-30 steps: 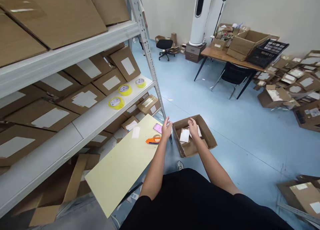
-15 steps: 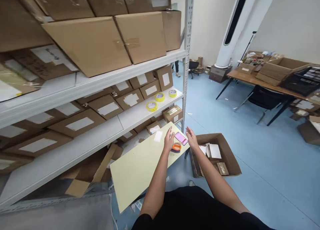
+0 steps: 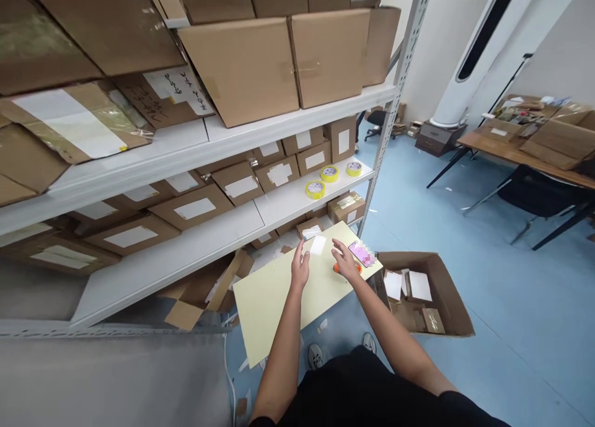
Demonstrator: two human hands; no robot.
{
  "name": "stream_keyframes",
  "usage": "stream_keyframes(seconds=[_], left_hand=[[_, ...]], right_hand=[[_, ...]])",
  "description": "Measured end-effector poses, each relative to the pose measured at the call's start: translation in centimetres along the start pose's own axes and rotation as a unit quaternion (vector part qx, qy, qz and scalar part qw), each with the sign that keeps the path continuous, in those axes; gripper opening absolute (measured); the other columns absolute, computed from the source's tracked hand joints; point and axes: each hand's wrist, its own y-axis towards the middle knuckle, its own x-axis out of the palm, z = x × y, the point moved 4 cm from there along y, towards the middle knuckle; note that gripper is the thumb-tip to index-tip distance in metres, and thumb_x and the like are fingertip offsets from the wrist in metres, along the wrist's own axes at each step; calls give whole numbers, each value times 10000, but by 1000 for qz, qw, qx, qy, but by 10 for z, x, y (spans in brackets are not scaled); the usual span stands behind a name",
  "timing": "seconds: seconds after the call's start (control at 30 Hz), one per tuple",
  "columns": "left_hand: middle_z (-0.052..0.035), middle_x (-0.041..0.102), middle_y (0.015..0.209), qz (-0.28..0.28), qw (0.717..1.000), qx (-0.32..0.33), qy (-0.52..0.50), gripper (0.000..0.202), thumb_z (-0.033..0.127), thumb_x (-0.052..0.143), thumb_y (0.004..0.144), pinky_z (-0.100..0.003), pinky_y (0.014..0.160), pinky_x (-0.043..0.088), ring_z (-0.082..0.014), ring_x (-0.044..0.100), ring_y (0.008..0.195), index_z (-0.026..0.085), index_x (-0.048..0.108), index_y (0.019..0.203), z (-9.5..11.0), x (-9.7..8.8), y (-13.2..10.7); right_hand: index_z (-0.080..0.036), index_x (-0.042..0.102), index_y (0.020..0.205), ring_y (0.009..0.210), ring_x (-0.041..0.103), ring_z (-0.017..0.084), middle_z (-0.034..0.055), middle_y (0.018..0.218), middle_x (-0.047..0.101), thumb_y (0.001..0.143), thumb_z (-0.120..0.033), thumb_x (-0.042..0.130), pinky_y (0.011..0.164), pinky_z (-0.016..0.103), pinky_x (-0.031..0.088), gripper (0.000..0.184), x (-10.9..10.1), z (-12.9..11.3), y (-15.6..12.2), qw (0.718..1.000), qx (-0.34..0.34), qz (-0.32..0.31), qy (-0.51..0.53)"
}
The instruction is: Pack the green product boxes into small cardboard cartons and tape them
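Note:
My left hand hovers over the pale yellow tabletop, fingers stretched out, holding nothing. To its right is my right hand, also empty with its fingers apart. Partly hidden behind the right hand lies an orange object, perhaps a tape dispenser; its kind is not clear. A phone with a pink lit screen rests near the table's right edge, just beyond my right hand. A white slip of paper lies at the back of the table, between and past my hands.
A grey metal shelf full of labelled cardboard boxes runs along the left. Three yellow tape rolls sit on its middle level. An open carton holding small boxes stands right of the table; another open carton is at the left.
The view has turned left, so the scene sits further right. My hands have moved left over the table, away from the phone, and the right hand now partly covers the orange object.

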Motion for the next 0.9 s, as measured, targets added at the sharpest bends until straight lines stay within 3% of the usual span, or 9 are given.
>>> stream_keyframes(seconds=[0.17, 0.37, 0.47, 0.67, 0.8, 0.9], left_hand=[[-95, 460, 1661, 9, 998, -55, -3, 618, 523, 584, 1005, -448, 1272, 336, -282, 384, 1565, 281, 503, 1567, -31, 3, -10], [-106, 493, 1635, 24, 994, -104, 1, 599, 524, 598, 994, -455, 1245, 381, -296, 436, 1530, 268, 541, 1532, -56, 43, -31], [-109, 504, 1625, 38, 992, -117, 10, 597, 549, 598, 991, -450, 1219, 412, -294, 474, 1500, 271, 553, 1517, -67, 60, -45], [-134, 555, 1573, 80, 984, -156, 35, 616, 592, 596, 986, -440, 1127, 495, -286, 558, 1416, 266, 560, 1508, -91, 68, -80], [-139, 560, 1566, 103, 977, -179, 51, 616, 604, 599, 983, -420, 1077, 529, -277, 598, 1364, 266, 573, 1498, -95, 63, -100], [-153, 572, 1551, 114, 975, -184, 54, 606, 588, 601, 986, -413, 1059, 541, -266, 634, 1307, 246, 588, 1486, -92, 59, -106]], right_hand=[[-260, 610, 1457, 1403, 563, 298, 104, 1526, 599, 931, -454, 557, 1104, 459, 526, 563, -17, 55, -12, 997, 48, 28, -52], [-182, 655, 1369, 1335, 602, 336, 148, 1413, 664, 838, -365, 564, 1123, 504, 506, 569, -68, 129, -8, 976, 118, 36, -177], [-166, 690, 1252, 1296, 617, 331, 152, 1359, 685, 785, -298, 600, 1131, 474, 490, 494, -83, 161, 4, 965, 135, -4, -226], [-178, 672, 1010, 1208, 649, 375, 155, 1144, 731, 717, -242, 725, 1030, 505, 517, 305, -79, 218, 6, 943, 177, -134, -248], [-171, 636, 1022, 1276, 604, 399, 211, 1164, 708, 778, -329, 747, 1093, 521, 459, 311, -71, 234, 4, 948, 198, -100, -227], [-168, 626, 1025, 1212, 634, 390, 218, 1120, 714, 814, -419, 741, 1072, 536, 468, 347, -68, 235, 10, 951, 219, -71, -205]])
